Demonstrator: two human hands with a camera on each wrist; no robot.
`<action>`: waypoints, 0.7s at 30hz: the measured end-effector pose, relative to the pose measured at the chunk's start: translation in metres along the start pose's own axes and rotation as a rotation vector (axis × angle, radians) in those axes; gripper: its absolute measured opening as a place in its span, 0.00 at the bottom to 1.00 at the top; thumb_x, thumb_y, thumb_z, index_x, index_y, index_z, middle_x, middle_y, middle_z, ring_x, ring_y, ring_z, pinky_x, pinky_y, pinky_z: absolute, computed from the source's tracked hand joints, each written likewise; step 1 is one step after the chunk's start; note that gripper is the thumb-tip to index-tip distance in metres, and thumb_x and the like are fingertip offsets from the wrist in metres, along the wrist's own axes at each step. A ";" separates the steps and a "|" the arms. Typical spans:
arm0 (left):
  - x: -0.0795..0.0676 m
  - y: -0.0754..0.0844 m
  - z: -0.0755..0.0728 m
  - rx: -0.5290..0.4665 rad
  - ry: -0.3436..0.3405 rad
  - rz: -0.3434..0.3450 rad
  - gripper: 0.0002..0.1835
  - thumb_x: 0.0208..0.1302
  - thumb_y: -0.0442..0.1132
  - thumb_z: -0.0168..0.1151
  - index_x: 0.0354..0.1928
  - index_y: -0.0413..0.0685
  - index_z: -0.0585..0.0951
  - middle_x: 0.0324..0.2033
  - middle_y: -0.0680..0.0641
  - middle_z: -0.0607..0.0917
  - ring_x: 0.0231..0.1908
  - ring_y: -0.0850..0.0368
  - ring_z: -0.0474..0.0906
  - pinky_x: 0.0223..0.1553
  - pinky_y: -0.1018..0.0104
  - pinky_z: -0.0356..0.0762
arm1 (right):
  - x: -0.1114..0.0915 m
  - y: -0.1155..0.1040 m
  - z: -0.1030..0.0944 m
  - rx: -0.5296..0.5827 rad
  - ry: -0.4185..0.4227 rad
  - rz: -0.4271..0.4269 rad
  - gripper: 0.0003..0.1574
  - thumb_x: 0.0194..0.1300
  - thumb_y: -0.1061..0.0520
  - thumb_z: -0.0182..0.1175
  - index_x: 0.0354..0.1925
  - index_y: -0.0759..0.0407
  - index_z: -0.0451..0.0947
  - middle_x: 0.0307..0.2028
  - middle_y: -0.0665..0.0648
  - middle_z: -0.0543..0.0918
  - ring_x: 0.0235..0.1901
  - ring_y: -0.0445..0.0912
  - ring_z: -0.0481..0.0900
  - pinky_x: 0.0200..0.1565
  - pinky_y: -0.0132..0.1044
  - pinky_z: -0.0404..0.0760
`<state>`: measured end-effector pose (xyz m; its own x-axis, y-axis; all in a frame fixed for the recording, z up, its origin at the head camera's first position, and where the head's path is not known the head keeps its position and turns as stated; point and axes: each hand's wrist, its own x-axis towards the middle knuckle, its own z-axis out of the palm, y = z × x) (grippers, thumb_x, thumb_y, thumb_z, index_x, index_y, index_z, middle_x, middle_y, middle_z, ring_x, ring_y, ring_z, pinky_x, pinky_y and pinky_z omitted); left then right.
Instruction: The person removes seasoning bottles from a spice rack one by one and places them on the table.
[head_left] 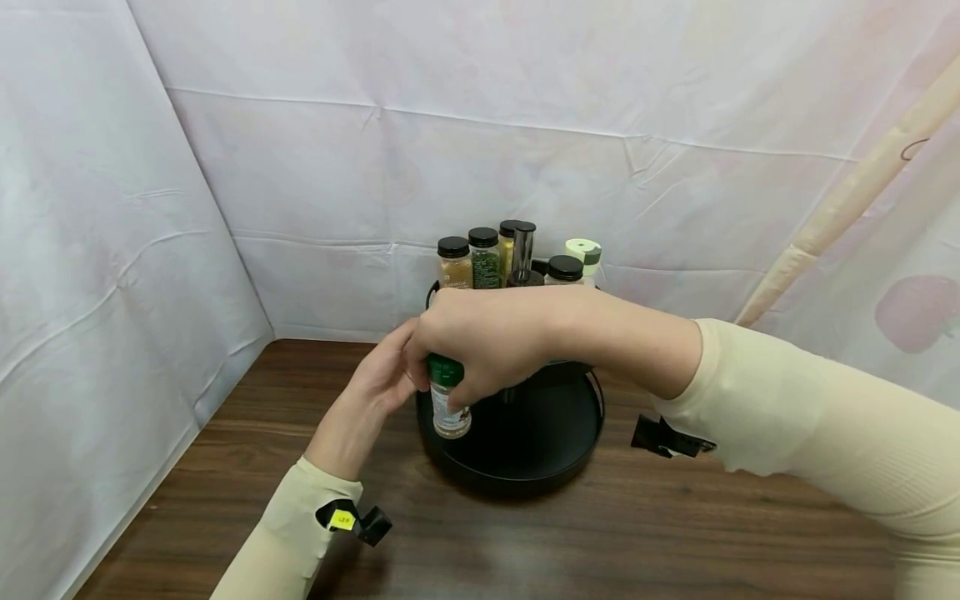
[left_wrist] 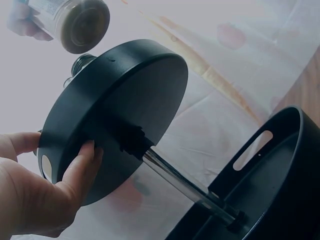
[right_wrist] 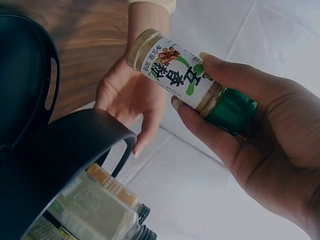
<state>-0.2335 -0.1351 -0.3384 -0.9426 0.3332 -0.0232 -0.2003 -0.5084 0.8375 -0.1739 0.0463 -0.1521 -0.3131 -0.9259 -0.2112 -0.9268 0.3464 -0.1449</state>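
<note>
My right hand [head_left: 495,333] pinches a small spice jar [right_wrist: 172,75] with a green cap and a label for five-spice powder. In the right wrist view the jar is tilted, thumb and fingers on its sides, beside the rack's upper tray. The two-tier black spice rack has a round upper tray [left_wrist: 115,95] on a shiny post [left_wrist: 175,172] above a wider lower tray [head_left: 525,450]. My left hand [left_wrist: 35,195] holds the upper tray's edge by its handle slot, thumb against the underside. In the head view my right hand hides much of the upper tray.
Several black-capped spice jars [head_left: 485,258] stand on the upper tray, with a dark-capped grinder [head_left: 522,250] and a pale green-lidded container [head_left: 583,252]. The rack stands on a brown wooden table [head_left: 600,533]. White cloth [head_left: 450,150] hangs behind and at the left.
</note>
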 end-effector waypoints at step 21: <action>0.004 0.002 0.009 0.043 0.010 -0.073 0.13 0.83 0.48 0.55 0.52 0.46 0.69 0.33 0.52 0.81 0.31 0.58 0.79 0.37 0.65 0.80 | -0.001 0.004 0.050 0.051 0.007 -0.031 0.11 0.68 0.58 0.74 0.48 0.54 0.86 0.35 0.45 0.82 0.33 0.38 0.77 0.37 0.29 0.78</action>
<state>-0.2355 -0.1279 -0.3318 -0.9284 0.3604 -0.0903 -0.2573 -0.4485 0.8560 -0.1669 0.0559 -0.2011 -0.2862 -0.9372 -0.1991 -0.9242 0.3249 -0.2007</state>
